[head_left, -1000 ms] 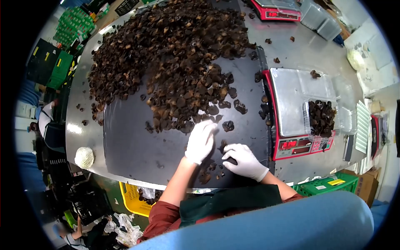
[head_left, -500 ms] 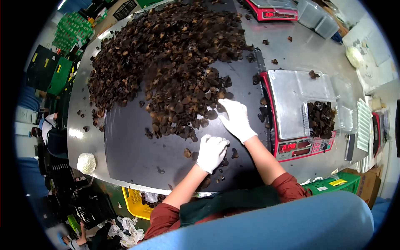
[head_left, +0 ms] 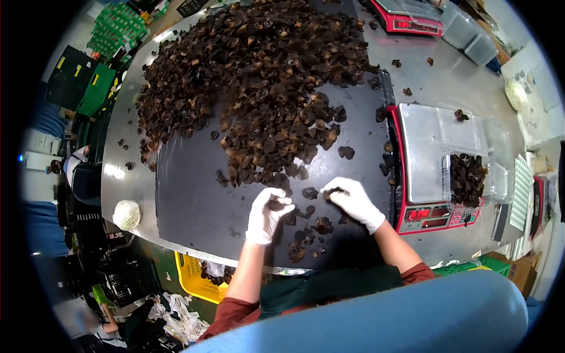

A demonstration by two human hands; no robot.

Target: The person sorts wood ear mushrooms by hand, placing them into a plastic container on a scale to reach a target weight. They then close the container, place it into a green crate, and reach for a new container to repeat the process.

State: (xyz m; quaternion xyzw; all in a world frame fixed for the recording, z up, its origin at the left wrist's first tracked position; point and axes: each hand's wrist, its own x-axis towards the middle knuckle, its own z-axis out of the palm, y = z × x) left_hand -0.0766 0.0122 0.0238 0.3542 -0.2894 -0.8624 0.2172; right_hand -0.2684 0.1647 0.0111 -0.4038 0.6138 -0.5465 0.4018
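Dark brown wood ear mushrooms [head_left: 265, 88] lie in a large heap on the black mat [head_left: 194, 206]. In front of the heap, my white-gloved left hand [head_left: 268, 216] has its thumb and fingers apart in a curve, beside a few loose pieces. My right hand [head_left: 356, 205], also gloved in white, is bent with its fingertips pinched around what looks like a dark wood ear piece [head_left: 334, 191]. Between and below the hands are several scattered wood ear pieces [head_left: 323, 225]. A single piece [head_left: 346, 153] rests above my right hand.
To the right, a red scale [head_left: 400, 170] carries a clear plastic tub [head_left: 447, 182] of mushrooms. Another scale [head_left: 412, 25] and clear containers [head_left: 465, 35] stand at the far right. A white foam net ball [head_left: 126, 215] sits left; a yellow crate [head_left: 197, 282] is below the table edge.
My right hand has come down and away from the heap's edge. My left hand has moved left and its fingers have opened. More loose pieces now lie between the hands.
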